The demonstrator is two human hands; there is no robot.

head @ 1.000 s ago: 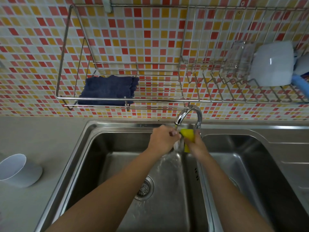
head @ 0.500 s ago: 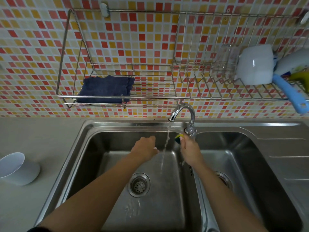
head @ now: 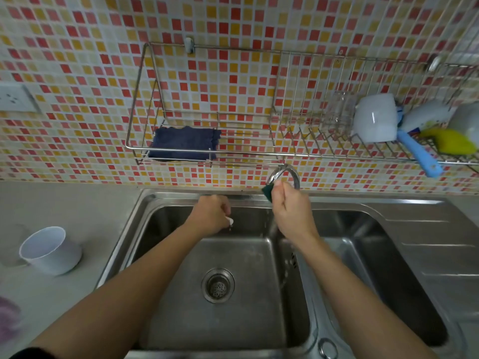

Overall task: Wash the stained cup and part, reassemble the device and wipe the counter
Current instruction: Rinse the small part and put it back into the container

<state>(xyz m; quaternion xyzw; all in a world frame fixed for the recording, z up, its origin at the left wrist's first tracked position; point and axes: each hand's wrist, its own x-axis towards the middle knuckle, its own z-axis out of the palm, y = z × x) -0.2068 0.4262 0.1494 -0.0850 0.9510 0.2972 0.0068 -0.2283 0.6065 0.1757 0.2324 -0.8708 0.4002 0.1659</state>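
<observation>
- A dark sleeve is cut off at the bottom left corner; a blurred purple shape is cropped by the left edge.
- The left basin of the sink is bare around its drain.
- The white cup lies tilted on the counter, well apart from the hands.
- The left hand is curled around a small white part, mostly hidden.
- The right hand, below the faucet, pinches a green sponge, mostly hidden.
- A blue cloth lies in the wall rack.
</observation>
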